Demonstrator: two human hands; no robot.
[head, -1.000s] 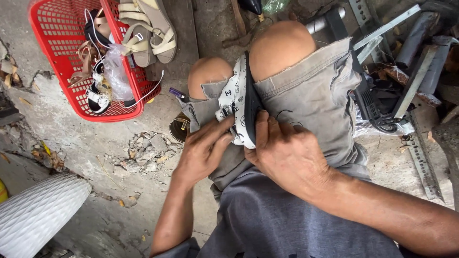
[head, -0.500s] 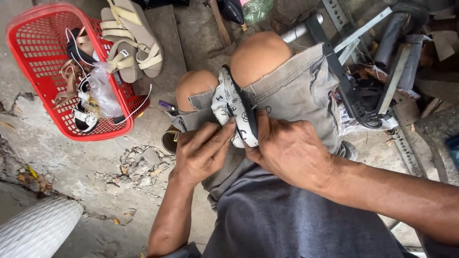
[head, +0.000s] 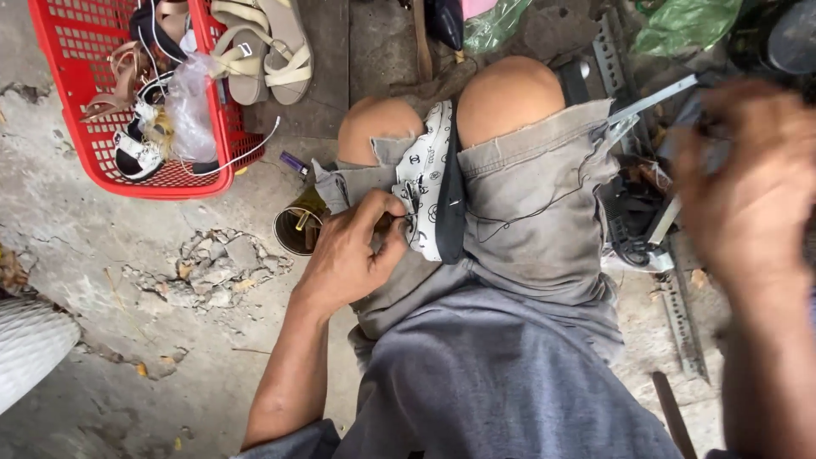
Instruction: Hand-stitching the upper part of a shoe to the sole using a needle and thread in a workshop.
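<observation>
Stitching of a patterned white shoe (head: 422,183) with a dark sole, clamped upright between the knees at the frame's centre. The left hand (head: 353,251) pinches the shoe's near edge, fingers closed on it. The right hand (head: 748,191), blurred at 3 o'clock, is raised well clear; whether it is open or closed cannot be told. A dark thread (head: 544,204) lies across the grey shorts (head: 535,212), suggesting a seam partly sewn, not finished. A red basket (head: 98,166) of sandals sits at 10 o'clock.

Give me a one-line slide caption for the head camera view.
Left hand pinches a white patterned shoe clamped between the knees; blurred right hand is raised, dark thread trailing over grey shorts.
</observation>
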